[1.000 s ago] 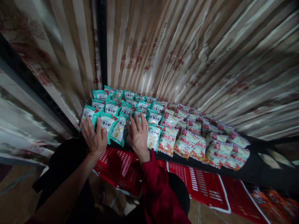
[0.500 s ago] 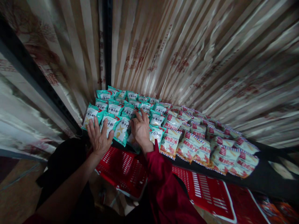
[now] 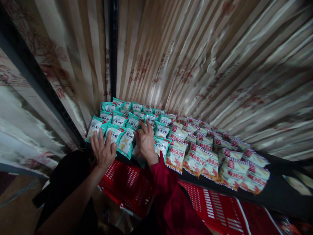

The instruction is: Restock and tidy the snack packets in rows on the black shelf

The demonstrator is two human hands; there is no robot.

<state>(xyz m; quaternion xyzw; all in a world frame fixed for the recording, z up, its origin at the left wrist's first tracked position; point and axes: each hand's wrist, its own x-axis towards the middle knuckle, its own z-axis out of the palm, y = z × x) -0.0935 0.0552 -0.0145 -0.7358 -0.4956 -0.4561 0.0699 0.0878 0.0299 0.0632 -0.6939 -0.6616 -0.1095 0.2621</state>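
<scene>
Teal-and-white snack bags [image 3: 126, 142] stand in rows on the left part of a dark shelf [image 3: 278, 182]. My left hand [image 3: 104, 153] lies flat with fingers spread against the front-row bags at the left end. Over another front-row teal bag [image 3: 137, 154] is my right hand [image 3: 146, 143], its fingers bent over the upper part; the hand hides most of that bag. Just right of my right hand stands one more teal bag [image 3: 161, 145].
Cream-and-red snack bags [image 3: 195, 160] with striped edges fill rows to the right. Red plastic baskets [image 3: 215, 205] sit below the shelf edge. Pleated, printed cloth [image 3: 171, 58] hangs behind, with a dark upright post [image 3: 113, 49] at the left corner.
The view has tilted slightly, so the bags appear a little lower. Both hands stay at about the same bags, with little visible movement.
</scene>
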